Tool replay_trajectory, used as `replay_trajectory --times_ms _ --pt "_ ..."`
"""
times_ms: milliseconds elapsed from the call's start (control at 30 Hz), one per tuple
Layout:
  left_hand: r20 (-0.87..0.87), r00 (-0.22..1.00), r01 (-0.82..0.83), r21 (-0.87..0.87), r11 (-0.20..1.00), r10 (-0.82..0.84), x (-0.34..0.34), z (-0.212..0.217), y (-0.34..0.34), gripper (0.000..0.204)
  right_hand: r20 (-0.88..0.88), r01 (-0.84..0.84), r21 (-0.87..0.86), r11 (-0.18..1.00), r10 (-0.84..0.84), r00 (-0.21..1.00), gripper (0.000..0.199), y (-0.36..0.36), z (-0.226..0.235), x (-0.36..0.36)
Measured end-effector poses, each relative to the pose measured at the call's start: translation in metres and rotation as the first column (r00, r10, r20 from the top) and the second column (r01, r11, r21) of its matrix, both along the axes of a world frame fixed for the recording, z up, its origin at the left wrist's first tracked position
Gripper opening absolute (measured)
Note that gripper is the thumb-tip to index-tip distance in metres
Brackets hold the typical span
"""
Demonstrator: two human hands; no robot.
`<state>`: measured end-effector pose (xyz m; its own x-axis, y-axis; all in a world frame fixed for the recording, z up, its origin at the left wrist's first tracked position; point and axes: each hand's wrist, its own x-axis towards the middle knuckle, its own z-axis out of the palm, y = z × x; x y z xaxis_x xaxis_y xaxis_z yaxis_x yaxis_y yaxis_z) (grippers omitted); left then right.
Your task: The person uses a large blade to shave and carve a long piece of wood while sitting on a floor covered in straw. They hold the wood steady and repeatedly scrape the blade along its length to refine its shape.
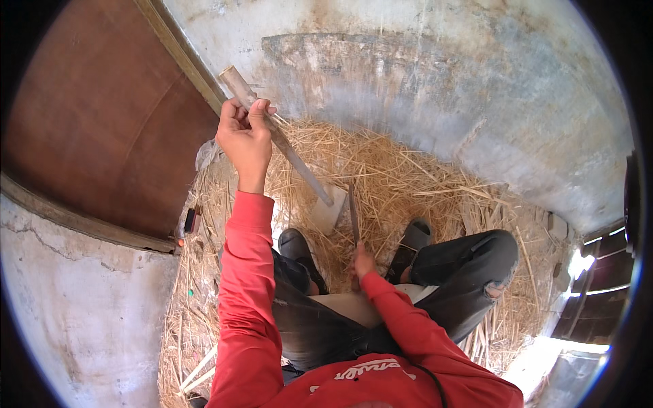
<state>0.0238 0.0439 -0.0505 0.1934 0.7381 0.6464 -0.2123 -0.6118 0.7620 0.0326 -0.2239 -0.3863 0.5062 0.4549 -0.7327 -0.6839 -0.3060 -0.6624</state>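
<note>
My left hand (246, 136) is raised at the upper left, its fingers closed round the upper part of a bamboo stick (297, 163). The stick slants down to the right. Its lower end overlaps a pale flat block (326, 216) on the ground; whether they touch I cannot tell. Low between my knees, my right hand (362, 264) grips a long knife (354, 214) by the handle. The dark, narrow blade points up and away from me, just right of the block and apart from the stick.
Straw-like shavings (401, 166) cover the ground round my dark shoes (299, 251). A stained wall (442, 88) curves along the far side, and a brown panel (109, 115) stands at the left. A pale board (348, 309) lies beneath my right hand.
</note>
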Motion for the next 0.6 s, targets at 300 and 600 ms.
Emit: replay_trajectory --times_ms 300,600 --pt "0.056 0.998 -0.003 0.018 1.000 0.002 0.001 0.001 0.004 0.010 0.316 -0.032 0.757 0.652 -0.323 0.892 0.066 0.059 0.191 0.067" --pt "0.077 0.997 0.024 0.022 0.999 -0.025 -0.005 0.002 0.001 0.012 -0.043 0.043 -0.032 0.999 -0.044 0.998 0.063 0.017 -0.041 0.006"
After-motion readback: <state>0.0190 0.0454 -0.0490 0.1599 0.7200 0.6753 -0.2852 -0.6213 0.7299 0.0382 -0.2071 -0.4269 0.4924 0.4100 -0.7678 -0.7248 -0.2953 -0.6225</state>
